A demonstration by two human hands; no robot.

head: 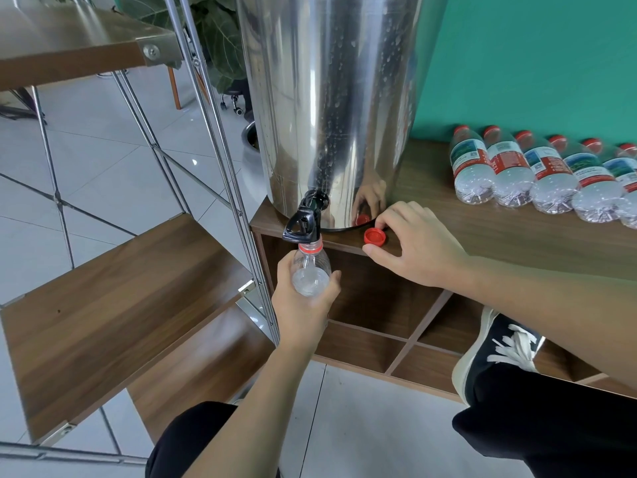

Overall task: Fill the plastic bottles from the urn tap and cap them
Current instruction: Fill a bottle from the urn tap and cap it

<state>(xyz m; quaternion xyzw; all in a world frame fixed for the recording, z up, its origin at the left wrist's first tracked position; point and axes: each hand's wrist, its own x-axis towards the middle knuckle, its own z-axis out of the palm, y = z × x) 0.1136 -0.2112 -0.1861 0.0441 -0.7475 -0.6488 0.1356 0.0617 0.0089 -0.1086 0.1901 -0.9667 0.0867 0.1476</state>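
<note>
A tall steel urn (331,98) stands on a wooden cabinet top (499,229), and its black tap (305,217) sticks out over the front edge. My left hand (303,305) grips a clear plastic bottle (310,270) with a red neck ring, holding its open mouth right under the tap. A red cap (375,236) lies on the cabinet top beside the urn's base. My right hand (413,246) rests there with thumb and forefinger on either side of the cap, touching or nearly touching it.
Several capped bottles (537,170) with red and blue labels lie side by side at the back right against a green wall. A metal-framed wooden shelf unit (120,288) stands close on the left. Open cubbies (396,322) sit below the top. My shoe (496,353) rests on the cabinet's lower edge.
</note>
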